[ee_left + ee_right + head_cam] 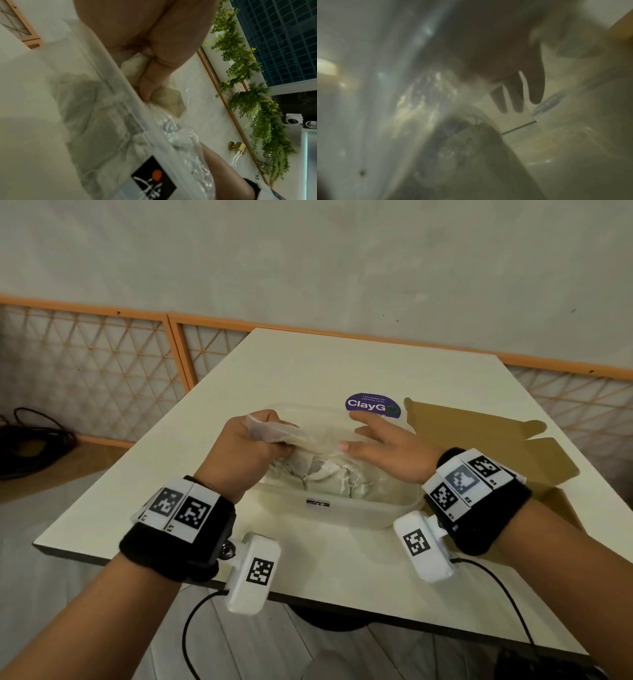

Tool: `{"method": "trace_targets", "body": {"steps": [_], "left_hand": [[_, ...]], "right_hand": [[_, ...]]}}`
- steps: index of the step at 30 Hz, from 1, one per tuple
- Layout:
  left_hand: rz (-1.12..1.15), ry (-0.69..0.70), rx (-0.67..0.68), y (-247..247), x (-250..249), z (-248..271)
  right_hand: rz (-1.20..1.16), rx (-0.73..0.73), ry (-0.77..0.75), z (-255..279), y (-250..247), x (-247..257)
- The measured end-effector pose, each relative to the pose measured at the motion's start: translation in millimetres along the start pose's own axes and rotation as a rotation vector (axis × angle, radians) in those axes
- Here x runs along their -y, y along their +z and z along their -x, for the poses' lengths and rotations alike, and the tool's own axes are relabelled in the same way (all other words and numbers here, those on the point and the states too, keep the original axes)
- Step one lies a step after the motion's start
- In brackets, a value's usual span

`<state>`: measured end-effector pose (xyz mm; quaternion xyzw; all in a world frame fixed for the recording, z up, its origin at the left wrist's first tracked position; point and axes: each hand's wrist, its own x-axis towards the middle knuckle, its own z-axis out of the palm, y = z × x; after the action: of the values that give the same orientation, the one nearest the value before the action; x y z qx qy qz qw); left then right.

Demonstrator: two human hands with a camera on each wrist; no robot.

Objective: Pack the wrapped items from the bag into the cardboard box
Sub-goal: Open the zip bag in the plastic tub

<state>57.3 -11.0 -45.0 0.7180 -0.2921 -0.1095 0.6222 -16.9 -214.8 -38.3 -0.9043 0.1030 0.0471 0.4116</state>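
Note:
A clear plastic bag [308, 436] of pale wrapped items [325, 474] sits in a translucent tub [342, 513] at the table's middle. My left hand [253, 440] grips the bunched top of the bag above the tub's left end. In the left wrist view the thumb [149, 81] presses on the bag [164, 100] over the tub's rim [120, 86]. My right hand [376, 443] hovers over the bag's right side with fingers spread and holds nothing; the right wrist view is blurred, with straight fingers [536, 92]. An open cardboard box [479, 440] lies flat to the right.
A purple round sticker [372, 404] lies on the white table [308, 364] behind the tub. An orange lattice fence [102, 350] runs behind the table. Black cables [30, 436] coil on the floor at left. Wrist camera cables hang at the table's near edge.

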Motion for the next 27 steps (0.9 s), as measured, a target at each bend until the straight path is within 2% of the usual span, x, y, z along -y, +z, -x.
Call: {"method": "trace_targets", "body": {"steps": [2, 5, 7, 11, 13, 15, 17, 20, 23, 27], "left_hand": [[0.005, 0.002, -0.028, 1.6, -1.1, 0.9], [0.012, -0.032, -0.110, 3.8, 0.9, -3.0], [-0.003, -0.060, -0.082, 7.1, 1.9, -3.6], [-0.125, -0.087, -0.010, 4.6, 1.4, 1.5], [-0.042, -0.107, 0.036, 1.8, -1.9, 1.9], [0.059, -0.163, 0.019, 1.9, -3.9, -2.5], [-0.097, -0.176, -0.034, 5.9, -1.1, -8.9], [-0.445, -0.183, 0.043, 14.2, 5.5, -19.1], [-0.466, -0.244, 0.063, 17.6, 8.7, -32.1], [-0.521, -0.198, 0.031, 22.7, 12.6, -38.4]], "right_hand": [[0.057, 0.059, 0.016, -2.7, -1.5, 1.3], [0.118, 0.046, 0.038, -6.4, -2.2, 1.0], [0.161, -0.019, 0.012, -7.4, -0.9, -0.7], [0.083, -0.159, -0.070, -7.4, 0.3, -8.3], [0.036, -0.187, -0.098, -8.4, 1.9, -12.2], [0.047, -0.192, -0.117, -9.1, 4.0, -13.6], [0.055, -0.177, -0.144, -9.4, 5.9, -14.2], [0.070, -0.162, -0.219, -8.9, 6.7, -13.0], [0.085, -0.181, -0.241, -12.6, 5.6, -12.2], [0.063, -0.069, -0.194, -15.8, 0.6, -8.4]]}}
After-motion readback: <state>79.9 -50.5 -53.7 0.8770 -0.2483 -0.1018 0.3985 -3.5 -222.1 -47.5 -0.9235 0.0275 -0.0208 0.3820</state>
